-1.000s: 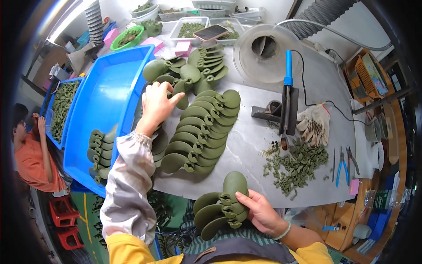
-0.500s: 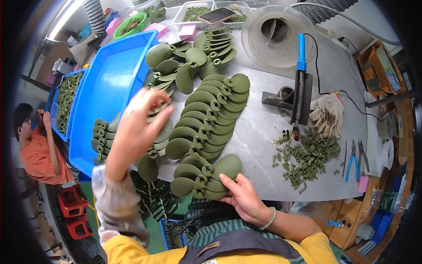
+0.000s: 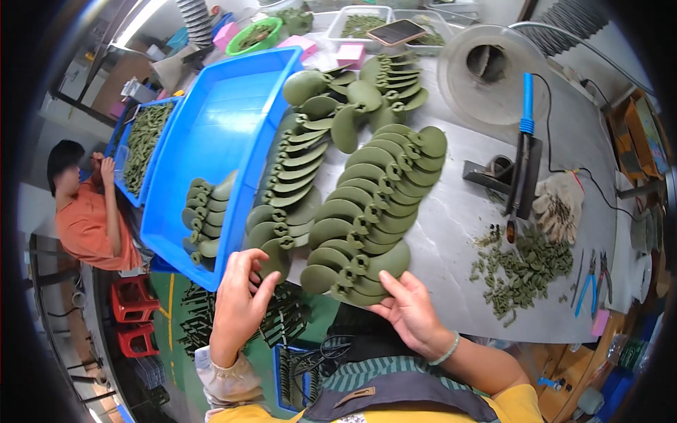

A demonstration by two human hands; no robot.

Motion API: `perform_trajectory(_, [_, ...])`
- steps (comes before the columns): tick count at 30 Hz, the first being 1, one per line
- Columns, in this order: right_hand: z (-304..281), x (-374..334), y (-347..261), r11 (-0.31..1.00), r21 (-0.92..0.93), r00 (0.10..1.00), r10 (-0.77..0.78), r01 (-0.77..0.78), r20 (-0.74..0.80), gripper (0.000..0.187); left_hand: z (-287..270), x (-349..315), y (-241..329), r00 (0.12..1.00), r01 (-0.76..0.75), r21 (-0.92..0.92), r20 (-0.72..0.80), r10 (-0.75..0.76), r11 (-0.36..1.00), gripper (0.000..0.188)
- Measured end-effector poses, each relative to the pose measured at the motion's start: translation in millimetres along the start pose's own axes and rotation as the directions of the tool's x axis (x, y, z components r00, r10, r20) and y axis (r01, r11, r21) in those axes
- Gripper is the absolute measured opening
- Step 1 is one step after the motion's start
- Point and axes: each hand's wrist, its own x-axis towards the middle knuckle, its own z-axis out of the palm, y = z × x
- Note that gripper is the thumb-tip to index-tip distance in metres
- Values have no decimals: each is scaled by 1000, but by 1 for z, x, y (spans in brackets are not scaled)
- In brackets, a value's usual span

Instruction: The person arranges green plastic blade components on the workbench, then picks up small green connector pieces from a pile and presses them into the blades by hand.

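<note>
A long overlapping row of green two-bladed propellers lies on the grey table. At its near end my right hand pinches a propeller's blade, thumb on top and the other fingers partly hidden under it. My left hand hovers at the table's front edge, fingers curled and thumb apart, with nothing seen in the grasp. It is nearest to the lowest blade of a second row of propellers; whether it touches that blade I cannot tell.
A blue tray at left holds a few propellers. Right of the rows are a blue-handled soldering iron on a stand, a glove, green scraps and pliers. A person in orange sits at far left.
My left hand has come down from above the second row to the table's front edge. My right hand keeps its hold. The view has turned left, so the scene sits further right.
</note>
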Motion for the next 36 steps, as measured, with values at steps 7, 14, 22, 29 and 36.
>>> perform_trajectory(7, [2,-3,-4,1000,-9,1000,-3,3,-12,31,30,5,-47,985,-35,182,-160,65,983,85])
perform_trajectory(14, [-1,-8,-6,1000,-23,1000,11,-12,-3,27,55,20,-84,969,56,-712,-128,-209,700,52])
perform_trajectory(22, [0,-1,-10,999,-44,999,-23,21,-45,27,48,15,-48,949,-83,-747,-261,-175,660,35])
perform_trajectory(29, [1,12,-13,998,-37,998,-47,45,-51,28,-5,-14,-19,936,-13,-519,-306,-172,855,37])
perform_trajectory(36, [7,29,-18,995,4,994,-96,96,-46,25,-30,-22,-31,947,-8,-736,-223,-231,677,43])
